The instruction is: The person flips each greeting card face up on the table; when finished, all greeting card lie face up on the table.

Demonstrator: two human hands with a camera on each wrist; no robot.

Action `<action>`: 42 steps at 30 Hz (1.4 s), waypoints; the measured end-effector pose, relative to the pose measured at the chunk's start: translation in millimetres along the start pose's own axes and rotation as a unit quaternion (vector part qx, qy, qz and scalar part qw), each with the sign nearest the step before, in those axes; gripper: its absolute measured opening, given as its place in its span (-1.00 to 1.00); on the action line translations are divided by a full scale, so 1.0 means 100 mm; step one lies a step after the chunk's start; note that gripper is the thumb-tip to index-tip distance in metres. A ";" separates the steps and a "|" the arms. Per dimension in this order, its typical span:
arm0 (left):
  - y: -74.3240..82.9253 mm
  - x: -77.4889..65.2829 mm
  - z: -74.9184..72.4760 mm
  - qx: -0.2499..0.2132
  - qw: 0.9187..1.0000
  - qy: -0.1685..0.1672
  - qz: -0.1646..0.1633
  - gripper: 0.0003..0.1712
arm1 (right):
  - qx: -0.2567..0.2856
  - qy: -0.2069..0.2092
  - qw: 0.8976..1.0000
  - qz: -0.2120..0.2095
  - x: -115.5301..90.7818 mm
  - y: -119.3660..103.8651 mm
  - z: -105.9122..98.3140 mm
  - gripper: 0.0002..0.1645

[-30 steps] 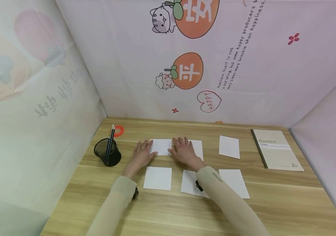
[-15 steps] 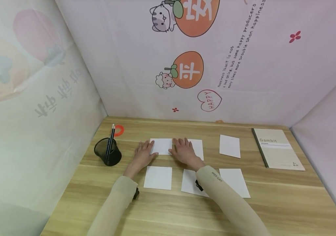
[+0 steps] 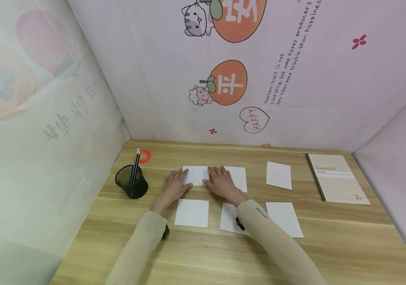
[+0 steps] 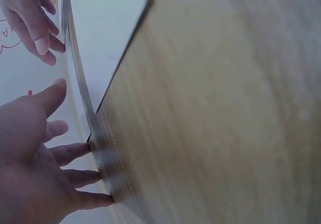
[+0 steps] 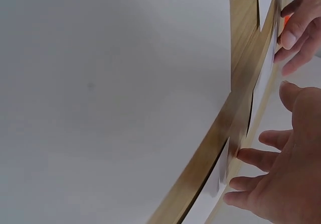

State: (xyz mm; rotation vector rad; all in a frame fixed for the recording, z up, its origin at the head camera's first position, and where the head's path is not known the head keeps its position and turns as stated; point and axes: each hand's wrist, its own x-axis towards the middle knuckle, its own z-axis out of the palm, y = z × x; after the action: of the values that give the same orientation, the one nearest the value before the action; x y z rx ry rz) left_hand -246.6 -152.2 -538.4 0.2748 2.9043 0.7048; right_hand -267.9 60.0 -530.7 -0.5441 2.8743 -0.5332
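Note:
A white paper card (image 3: 196, 176) lies in the back row of the wooden table, between both hands. My left hand (image 3: 175, 185) rests with spread fingers at its left edge; in the left wrist view the fingertips (image 4: 83, 148) touch the table beside the paper. At the card's right edge is my right hand (image 3: 222, 184), fingers extended, partly covering a second white card (image 3: 238, 178). The right wrist view shows those fingers (image 5: 258, 158) fairly straight, pinching nothing. In front lie a white card (image 3: 191, 213) and another card (image 3: 229, 217) partly under the right sleeve.
Farther right are a front-row card (image 3: 285, 219) and a back-row card (image 3: 279, 175). A notebook (image 3: 338, 178) lies at the right. A black mesh pen cup (image 3: 137, 188) holding pencils stands at the left, by an orange ring (image 3: 146, 156). Printed cloth walls enclose the table.
The head view has shifted very slightly. Both hands keep their places at the edges of the same card, and the cards stay put.

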 end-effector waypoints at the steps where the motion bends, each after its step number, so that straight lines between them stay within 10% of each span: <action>1: 0.00 0.00 0.00 0.002 1.000 0.001 0.002 -0.22 | -0.001 0.000 1.000 -0.001 0.00 0.00 0.00 -0.21; 28: -0.03 0.01 -0.01 0.013 1.000 -0.007 0.002 -0.20 | 0.071 0.002 0.997 -0.027 0.09 -0.11 0.01 -0.20; 42: -0.01 0.02 0.02 0.029 1.000 0.006 -0.002 -0.21 | 0.220 0.072 0.973 0.002 0.08 -0.13 -0.03 -0.52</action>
State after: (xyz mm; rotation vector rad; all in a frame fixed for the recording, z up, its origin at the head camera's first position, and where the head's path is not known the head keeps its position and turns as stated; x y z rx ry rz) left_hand -248.2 -151.9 -541.1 0.2719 2.9391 0.6240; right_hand -272.0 46.8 -524.2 -0.4373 2.7477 -1.2125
